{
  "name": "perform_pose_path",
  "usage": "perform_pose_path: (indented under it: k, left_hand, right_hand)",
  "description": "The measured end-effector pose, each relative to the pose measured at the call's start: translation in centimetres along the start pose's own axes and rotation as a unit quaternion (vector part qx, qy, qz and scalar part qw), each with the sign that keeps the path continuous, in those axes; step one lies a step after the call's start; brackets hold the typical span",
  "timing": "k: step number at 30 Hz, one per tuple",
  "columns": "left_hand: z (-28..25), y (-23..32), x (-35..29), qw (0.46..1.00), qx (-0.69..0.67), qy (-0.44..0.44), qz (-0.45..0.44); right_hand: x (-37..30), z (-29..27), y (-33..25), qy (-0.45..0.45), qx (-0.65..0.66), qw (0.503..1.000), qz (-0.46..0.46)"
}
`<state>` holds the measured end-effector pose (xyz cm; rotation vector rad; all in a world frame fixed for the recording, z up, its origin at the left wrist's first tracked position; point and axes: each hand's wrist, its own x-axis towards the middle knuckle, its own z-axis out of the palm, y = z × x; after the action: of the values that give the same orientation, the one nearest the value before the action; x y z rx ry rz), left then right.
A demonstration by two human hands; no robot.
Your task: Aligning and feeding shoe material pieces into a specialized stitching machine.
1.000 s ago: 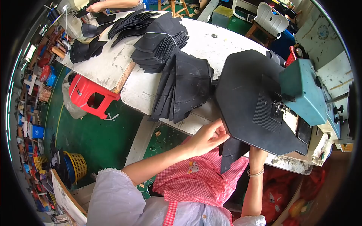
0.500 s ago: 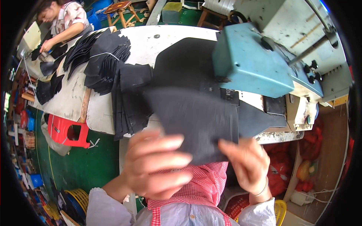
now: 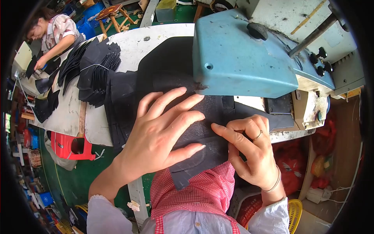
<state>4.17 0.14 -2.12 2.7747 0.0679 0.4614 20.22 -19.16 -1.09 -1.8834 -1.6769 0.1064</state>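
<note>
Black flat clothlike piece point(image 3: 212, 150) lies before the teal boxy machine point(image 3: 241, 58); left hand point(image 3: 152, 136) fingers spread atop, right hand point(image 3: 253, 152) fingers curled, pinch unclear.

Over there: machine head point(image 3: 243, 58) above right of table point(image 3: 163, 32). Cut piece point(image 3: 196, 162) before it, left hand point(image 3: 156, 134) over piece, right hand point(image 3: 251, 152) at its right edge. Bundle point(image 3: 97, 74) on table, left; co-worker point(image 3: 58, 37) beyond.

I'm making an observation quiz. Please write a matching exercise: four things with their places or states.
1. Left hand
2. Right hand
3. Red plastic stool
4. Pale-blue boxy machine head

A. Picture's left, below the white table
B. Ringed, near the flat black piece's right edge
C. Upper right, beyond both hands
D. Fingers spread over the piece

Pairs: 1-D; 2-B; 3-A; 4-C
</note>
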Motion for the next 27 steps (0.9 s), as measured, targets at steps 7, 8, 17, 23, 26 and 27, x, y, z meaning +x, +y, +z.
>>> perform_pose_path:
  k: [7,8,17,23,26,27]
  left_hand:
    - [-0.2,0.1,0.7,0.999,0.029,-0.024,-0.003]
    - [-0.2,0.0,0.8,0.999,0.027,-0.03,-0.006]
    - [-0.2,-0.5,1.8,1.0,0.017,-0.018,-0.003]
    - [0.8,-1.6,2.6,0.996,-0.034,0.079,0.035]
    - [1.0,-2.3,3.6,0.99,-0.037,0.116,0.065]
    - [1.1,-2.6,3.8,0.99,-0.037,0.116,0.066]
  right_hand:
    - [0.6,0.7,0.8,0.034,0.001,0.999,-0.006]
    - [0.6,0.7,0.9,0.035,-0.011,0.999,-0.007]
    - [-0.1,0.6,3.0,0.065,0.025,0.985,-0.157]
    - [0.4,1.0,3.3,0.092,0.051,0.981,-0.163]
    - [0.8,1.0,3.2,0.106,0.034,0.982,-0.153]
    - [1.0,0.9,3.1,0.106,0.028,0.984,-0.142]
